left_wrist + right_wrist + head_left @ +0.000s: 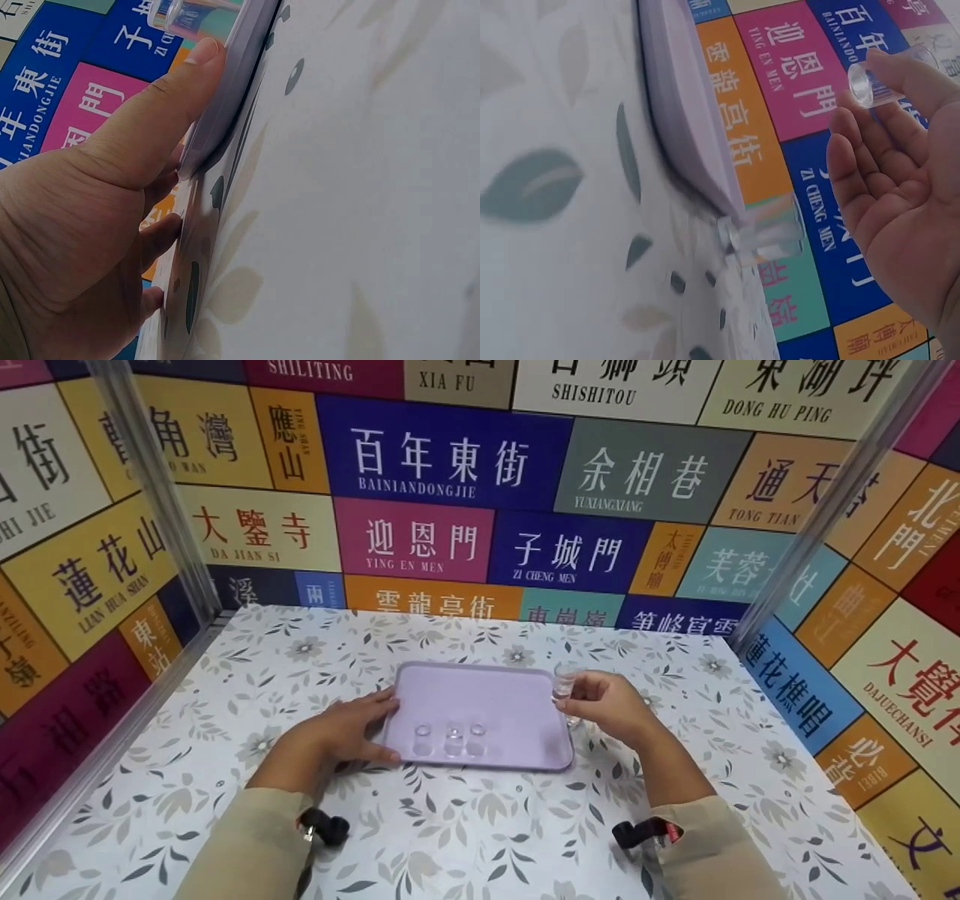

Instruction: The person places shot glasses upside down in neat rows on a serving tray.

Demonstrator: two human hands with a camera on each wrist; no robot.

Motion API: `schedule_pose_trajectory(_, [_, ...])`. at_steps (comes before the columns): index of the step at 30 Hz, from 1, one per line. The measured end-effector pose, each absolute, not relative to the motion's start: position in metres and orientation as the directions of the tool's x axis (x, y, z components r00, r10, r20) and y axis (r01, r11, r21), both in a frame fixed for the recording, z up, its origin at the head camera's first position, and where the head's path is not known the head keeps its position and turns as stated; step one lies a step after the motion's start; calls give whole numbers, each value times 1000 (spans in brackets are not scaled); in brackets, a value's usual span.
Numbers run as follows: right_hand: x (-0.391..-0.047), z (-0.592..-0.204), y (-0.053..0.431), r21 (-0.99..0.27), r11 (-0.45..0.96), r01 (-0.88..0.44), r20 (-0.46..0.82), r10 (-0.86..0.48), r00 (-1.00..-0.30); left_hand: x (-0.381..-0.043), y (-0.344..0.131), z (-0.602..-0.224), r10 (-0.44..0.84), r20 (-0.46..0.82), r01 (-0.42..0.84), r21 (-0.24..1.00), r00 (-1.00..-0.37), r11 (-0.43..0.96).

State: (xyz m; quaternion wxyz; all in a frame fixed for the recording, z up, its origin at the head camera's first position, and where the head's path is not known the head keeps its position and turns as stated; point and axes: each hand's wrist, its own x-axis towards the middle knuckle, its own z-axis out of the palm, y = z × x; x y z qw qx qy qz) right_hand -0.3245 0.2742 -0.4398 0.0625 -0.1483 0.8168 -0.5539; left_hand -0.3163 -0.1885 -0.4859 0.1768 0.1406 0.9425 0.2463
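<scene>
A lilac tray (480, 697) lies on the table. Three small clear shot glasses (454, 740) stand in a row near its front edge, left of the middle. At the tray's left side rests my left hand (345, 731), thumb at the front left corner and fingers against the left rim; the left wrist view shows the thumb extended on the rim (217, 90). My right hand (607, 705) pinches another clear shot glass (892, 79) between thumb and fingers, just off the tray's right edge. Below that hand, a further shot glass (769, 232) stands on the table beside the tray.
A white cloth with grey leaves covers the table (480, 832). Walls with coloured street-name panels (442, 457) rise behind and at both sides. Metal posts (157, 495) stand at the back corners. Black wrist cameras (326, 826) are strapped at both sleeves.
</scene>
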Motion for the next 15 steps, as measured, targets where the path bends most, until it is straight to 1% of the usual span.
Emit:
schedule_pose_trajectory(5, [-326, -437, 261, -945, 276, -177, 76, -342, -937, -317, -188, -485, 358, -259, 183, 518, -897, 836])
schedule_pose_trajectory(15, [-327, -431, 239, -948, 247, -200, 113, -327, -938, -318, -189, -488, 361, -255, 188, 517, -897, 835])
